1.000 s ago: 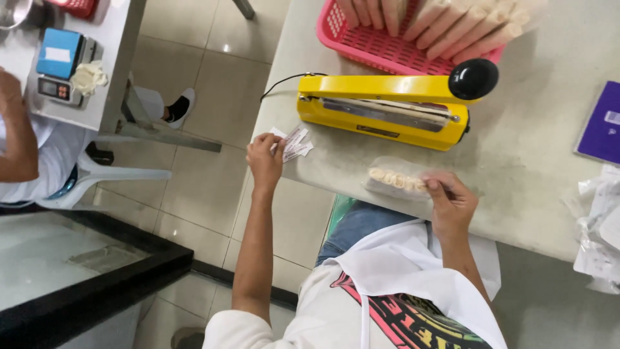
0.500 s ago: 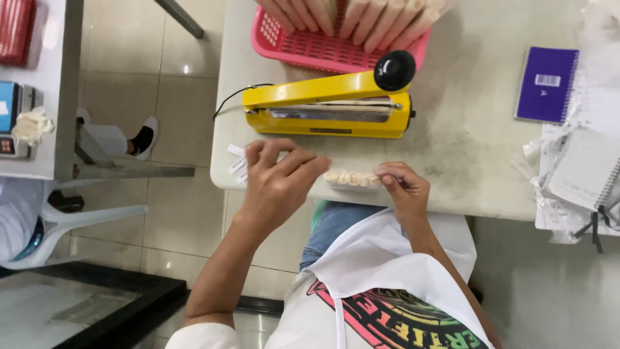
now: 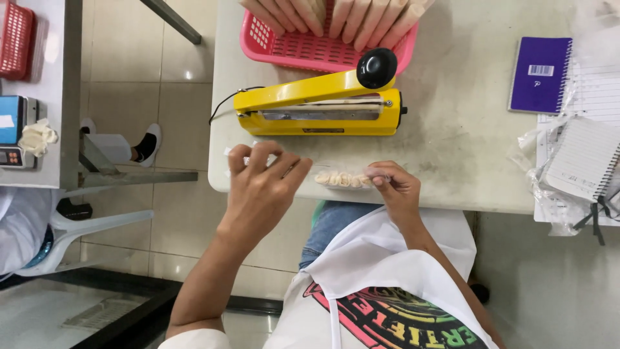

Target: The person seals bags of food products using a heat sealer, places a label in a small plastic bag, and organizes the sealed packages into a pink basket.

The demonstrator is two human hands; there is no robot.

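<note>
1. Table (image 3: 465,148): pale top, worn.
2. Yellow heat sealer (image 3: 310,106): arm raised, black knob, in front of the pink basket (image 3: 303,48).
3. Left hand (image 3: 261,187): at the near table edge, fingers curled, touching the left end of the clear packet (image 3: 342,179).
4. Right hand (image 3: 394,187): fingertips pinched on the packet's right end.
5. Clear packet: holds a row of pale pieces, just before the sealer.

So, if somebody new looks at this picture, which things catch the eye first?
Probably the yellow heat sealer with its black knob, mid-table, and the pink basket of pale rolls right behind it. Nearer the table's front edge, the left hand and right hand hold a small clear bag of pale pieces between them.
</note>
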